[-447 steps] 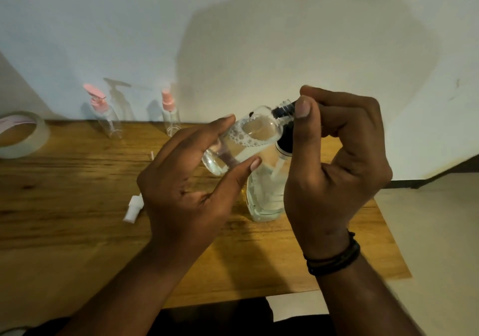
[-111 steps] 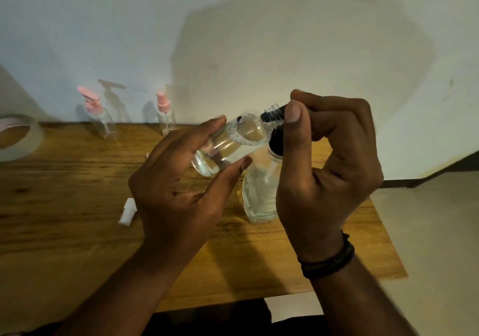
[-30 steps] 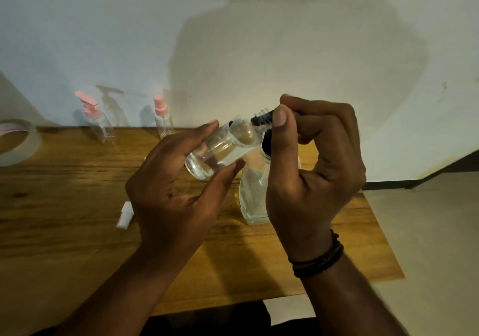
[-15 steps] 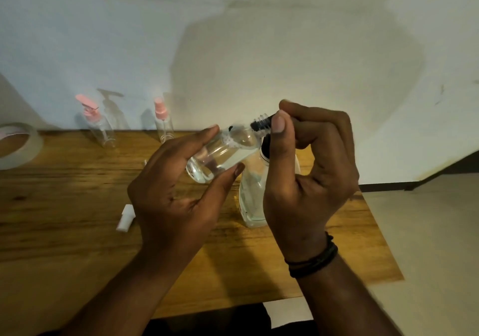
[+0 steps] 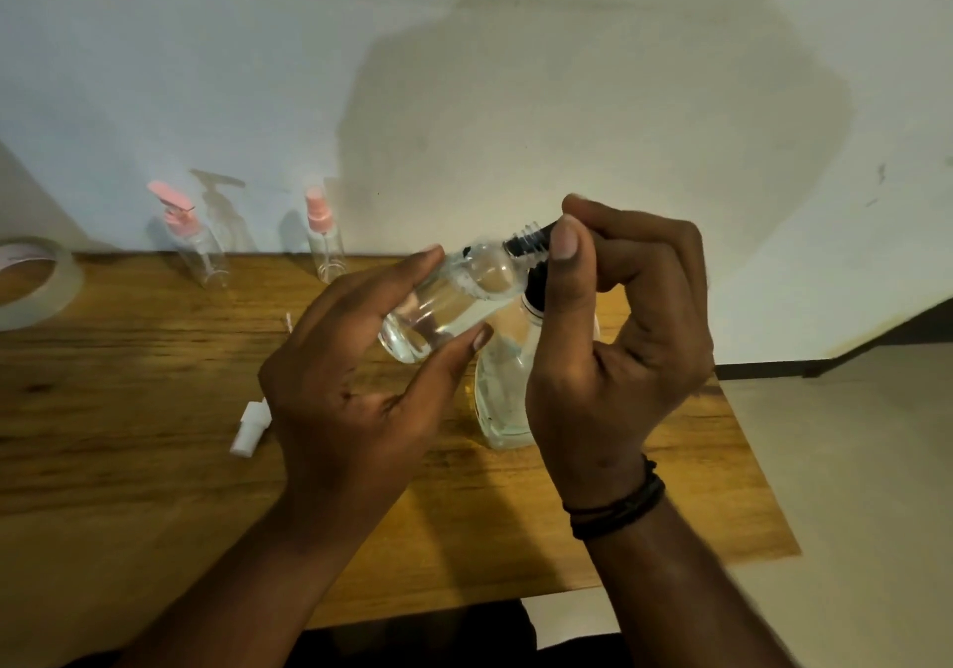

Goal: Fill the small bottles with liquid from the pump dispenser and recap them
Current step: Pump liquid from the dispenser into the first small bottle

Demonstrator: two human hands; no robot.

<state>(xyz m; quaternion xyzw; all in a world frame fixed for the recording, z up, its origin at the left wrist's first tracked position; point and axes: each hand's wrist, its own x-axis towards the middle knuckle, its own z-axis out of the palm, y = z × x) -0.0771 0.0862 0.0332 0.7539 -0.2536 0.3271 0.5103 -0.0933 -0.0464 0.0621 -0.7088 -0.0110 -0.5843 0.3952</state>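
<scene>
**Nozzle at the tilted bottle's mouth**

The left hand (image 5: 356, 399) grips the small bottle (image 5: 448, 301) between thumb and fingers, lifted above the desk (image 5: 129, 409). The bottle's long axis is tilted, base toward 7 o'clock and threaded neck toward 1 o'clock. At that neck the right hand (image 5: 613, 353) is curled around the black pump nozzle, its thumb beside the threads. The pump dispenser (image 5: 503, 389) stands on the desk just below, at 5 o'clock from the small bottle. Filling turns on keeping nozzle and neck aligned. A white cap (image 5: 249, 427) lies at 9 o'clock of the left hand, the nearer hand to it.
</scene>
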